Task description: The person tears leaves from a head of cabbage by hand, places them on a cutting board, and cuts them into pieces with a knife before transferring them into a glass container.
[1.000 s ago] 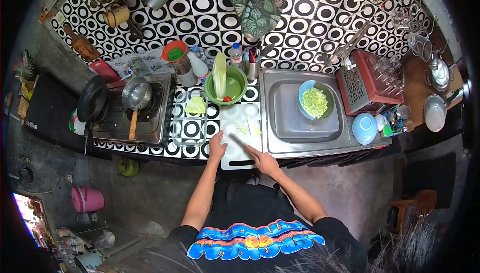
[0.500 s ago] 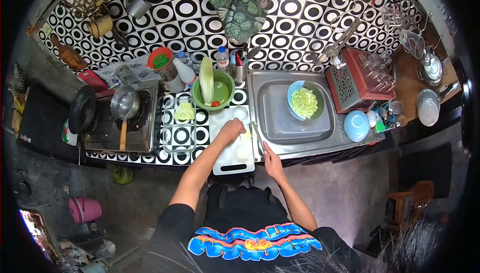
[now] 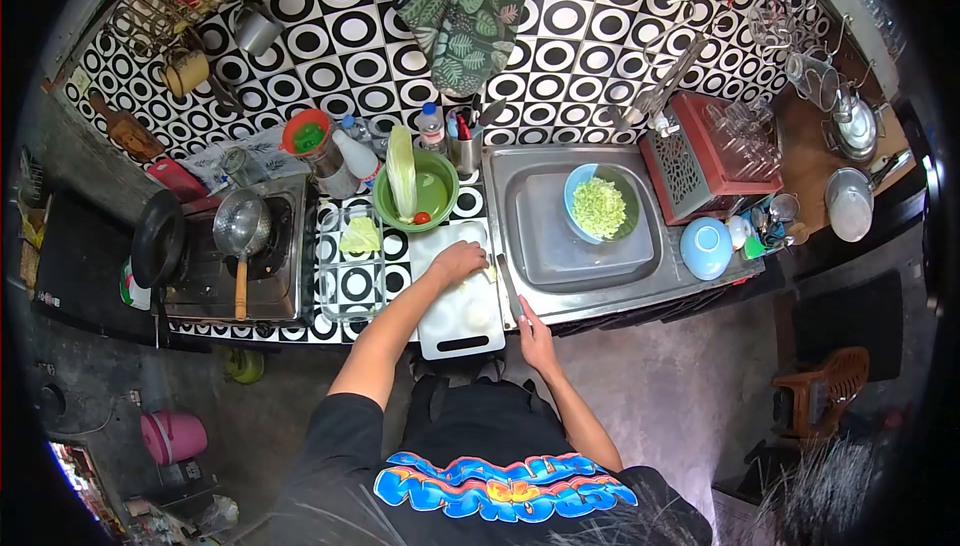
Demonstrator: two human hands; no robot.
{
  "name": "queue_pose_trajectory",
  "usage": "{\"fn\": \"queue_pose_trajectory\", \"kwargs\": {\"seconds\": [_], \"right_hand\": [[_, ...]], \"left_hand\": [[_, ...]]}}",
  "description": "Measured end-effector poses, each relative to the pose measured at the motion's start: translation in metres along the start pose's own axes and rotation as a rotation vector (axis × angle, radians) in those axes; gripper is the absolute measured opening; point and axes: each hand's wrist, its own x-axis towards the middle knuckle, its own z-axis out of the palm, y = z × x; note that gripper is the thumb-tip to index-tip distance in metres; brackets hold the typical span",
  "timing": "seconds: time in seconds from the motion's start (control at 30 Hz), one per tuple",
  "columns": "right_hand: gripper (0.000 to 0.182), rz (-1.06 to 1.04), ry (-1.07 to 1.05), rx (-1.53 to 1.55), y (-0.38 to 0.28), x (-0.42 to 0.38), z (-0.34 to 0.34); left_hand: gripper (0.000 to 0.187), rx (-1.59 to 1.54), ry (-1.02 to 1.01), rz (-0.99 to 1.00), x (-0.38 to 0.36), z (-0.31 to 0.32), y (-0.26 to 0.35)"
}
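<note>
The left hand [image 3: 458,263] rests cupped over pale cabbage pieces [image 3: 489,273] on the white cutting board [image 3: 458,321], which lies on the tabletop beside the sink [image 3: 600,271]. The right hand [image 3: 534,334] grips a knife [image 3: 510,288] along the board's right edge.

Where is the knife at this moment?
In the head view, the knife is in the right hand, its blade along the right edge of the white cutting board, beside the sink.
</note>
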Motion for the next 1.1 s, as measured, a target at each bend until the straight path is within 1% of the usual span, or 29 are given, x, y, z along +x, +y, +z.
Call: {"fn": "queue_pose_trajectory", "kwargs": {"seconds": [0.17,0.2,0.27,0.37,0.4,0.5,0.53,0.6,0.67,0.77,0.8,0.9,0.93,0.97,1.03,1.07,1.1], "right_hand": [[0.045,-0.046,0.028,0.027,-0.007,0.001,0.006],[0.045,-0.064,0.039,0.024,-0.01,0.001,0.008],[0.045,0.003,0.038,0.041,-0.015,0.001,0.013],[0.046,-0.011,0.036,0.099,-0.019,0.002,0.022],[0.047,-0.009,0.031,0.102,-0.018,0.003,0.026],[0.047,0.003,-0.007,0.102,-0.014,0.007,0.044],[0.047,0.007,-0.031,0.097,-0.015,0.007,0.05],[0.046,0.016,-0.084,0.085,-0.022,0.009,0.061],[0.047,-0.017,-0.136,0.075,-0.036,0.01,0.071],[0.048,-0.17,-0.123,0.005,-0.029,0.015,0.093],[0.049,-0.12,-0.169,0.037,-0.034,0.014,0.094],[0.049,-0.121,-0.17,0.033,-0.039,0.014,0.103],[0.049,-0.122,-0.165,0.029,-0.04,0.014,0.105],[0.049,-0.121,-0.157,0.025,-0.04,0.014,0.105],[0.049,-0.094,-0.135,0.021,-0.038,0.009,0.104],[0.049,-0.079,-0.122,0.022,-0.037,0.009,0.103],[0.049,-0.067,-0.11,0.023,-0.035,0.01,0.102]], "left_hand": [[0.017,-0.053,0.115,-0.002,-0.006,-0.016,0.006],[0.018,-0.126,0.167,-0.041,-0.006,-0.021,0.008],[0.019,-0.271,0.269,-0.121,-0.01,-0.03,0.012],[0.023,-0.46,0.486,-0.269,-0.03,-0.024,0.013],[0.025,-0.523,0.569,-0.343,-0.042,-0.023,0.016],[0.03,-0.806,0.711,-0.638,-0.075,-0.016,0.03],[0.038,-0.884,0.721,-0.711,-0.084,-0.005,0.028],[0.04,-0.979,0.811,-0.804,-0.102,0.015,0.034],[0.042,-1.065,0.901,-0.914,-0.115,0.031,0.042],[0.042,-1.118,0.925,-1.037,-0.124,0.041,0.05],[0.05,-1.059,0.893,-1.094,-0.125,0.042,0.052],[0.076,-0.878,0.785,-1.256,-0.129,0.044,0.057],[0.091,-0.937,0.605,-1.291,-0.132,0.042,0.052],[0.09,-0.805,0.493,-1.273,-0.137,0.041,0.05],[0.088,-0.548,0.262,-1.216,-0.146,0.013,0.062],[0.073,-0.56,0.203,-1.257,-0.147,0.002,0.064],[0.066,-0.508,0.216,-1.165,-0.147,-0.009,0.066]]}}
